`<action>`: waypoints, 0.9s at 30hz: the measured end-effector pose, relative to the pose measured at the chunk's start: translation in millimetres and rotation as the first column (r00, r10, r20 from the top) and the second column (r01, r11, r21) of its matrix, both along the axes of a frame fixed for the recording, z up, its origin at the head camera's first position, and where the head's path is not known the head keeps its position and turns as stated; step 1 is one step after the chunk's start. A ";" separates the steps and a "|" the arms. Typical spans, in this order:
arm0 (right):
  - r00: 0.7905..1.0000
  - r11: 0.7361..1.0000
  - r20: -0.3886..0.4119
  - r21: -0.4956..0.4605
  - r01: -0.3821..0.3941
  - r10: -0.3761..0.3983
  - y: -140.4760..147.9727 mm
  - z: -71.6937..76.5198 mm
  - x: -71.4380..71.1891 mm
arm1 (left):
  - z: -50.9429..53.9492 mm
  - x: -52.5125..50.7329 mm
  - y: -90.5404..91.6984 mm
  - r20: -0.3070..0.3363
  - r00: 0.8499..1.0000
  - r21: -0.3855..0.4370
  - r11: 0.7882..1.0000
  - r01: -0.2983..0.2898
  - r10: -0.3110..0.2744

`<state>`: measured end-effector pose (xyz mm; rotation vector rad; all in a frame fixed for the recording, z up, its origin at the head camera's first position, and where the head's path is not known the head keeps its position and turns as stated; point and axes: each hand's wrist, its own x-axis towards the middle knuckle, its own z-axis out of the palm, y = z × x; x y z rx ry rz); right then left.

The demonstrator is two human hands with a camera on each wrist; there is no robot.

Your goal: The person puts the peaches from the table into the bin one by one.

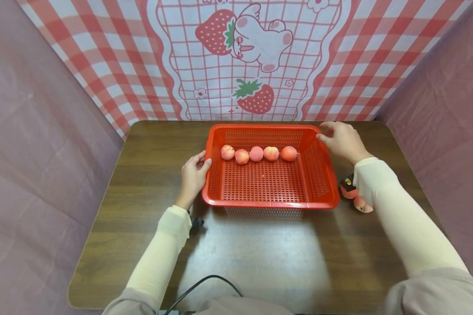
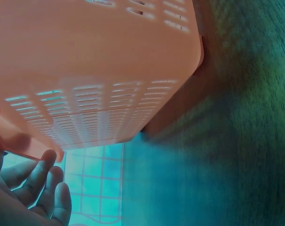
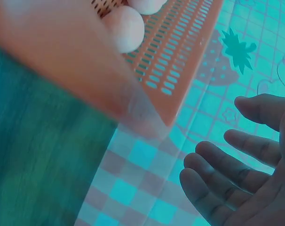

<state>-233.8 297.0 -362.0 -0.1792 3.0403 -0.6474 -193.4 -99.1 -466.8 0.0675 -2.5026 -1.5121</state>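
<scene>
Plainly, the red basket (image 1: pixel 268 204) sits between both hands (image 1: pixel 193 178) (image 1: pixel 344 141).

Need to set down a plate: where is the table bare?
Bare table lies left of the left hand and left sleeve, and between the red basket and black cable. Crowded: right of the basket, around the right sleeve and loose peaches.

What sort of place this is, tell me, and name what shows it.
Probably a curtained booth set up for recording: pinkish drapes flank the wood-grained table, and a strawberry-print cloth hangs behind it.
</scene>
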 end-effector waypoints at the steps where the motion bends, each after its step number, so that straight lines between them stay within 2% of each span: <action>1: 1.000 1.000 -0.002 0.003 0.001 -0.001 2.7 0.8 1.2 | -0.1 0.0 -0.1 0.001 1.000 0.000 1.000 0.000 0.000; 11: 1.000 1.000 -0.011 0.009 0.009 -0.009 25.5 -1.2 9.6 | -0.8 -1.1 0.2 0.001 1.000 0.007 1.000 0.003 -0.003; 19: 1.000 0.999 0.013 0.031 0.010 -0.011 37.3 -6.0 15.5 | -1.7 -0.6 0.6 -0.009 1.000 0.006 1.000 0.001 -0.001; 27: 0.991 0.998 0.130 0.063 0.009 -0.017 46.2 -9.5 20.5 | -2.5 -1.6 0.4 -0.011 1.000 0.002 1.000 -0.003 0.003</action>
